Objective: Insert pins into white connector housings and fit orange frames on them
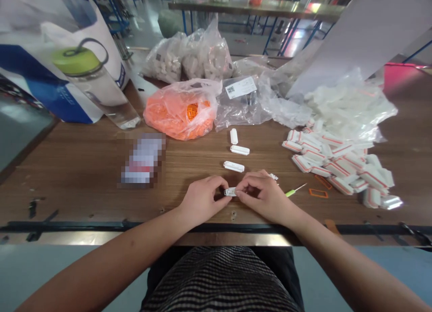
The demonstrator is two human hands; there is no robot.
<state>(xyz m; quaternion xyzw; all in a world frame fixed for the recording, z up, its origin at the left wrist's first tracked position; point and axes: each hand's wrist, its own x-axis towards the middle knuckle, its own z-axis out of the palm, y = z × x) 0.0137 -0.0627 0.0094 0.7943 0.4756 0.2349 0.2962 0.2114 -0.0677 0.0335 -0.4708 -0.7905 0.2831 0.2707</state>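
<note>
Between my two hands, close to the table's front edge, is a small white plastic casing [230, 192]. The fingers of my left hand [204, 197] pinch its left end. My right hand [265, 195] closes on its right end and hides part of it. Beyond my hands lie three similar white casings: the nearest casing [234, 167], a middle casing [240, 150] and a short-looking one [234, 136]. Small white pieces [273, 177] peek out behind my right hand. A screwdriver with a green handle [290, 193] lies just right of that hand.
At right, a heap of white casings with orange strips [340, 161] lies by thin orange frames [318, 193]. A bag of orange parts [182, 109], clear bags [199, 55] and a green-lidded bottle [101, 87] stand at the back. A blurred-out flat object [143, 159] lies left on the wooden table [84, 172].
</note>
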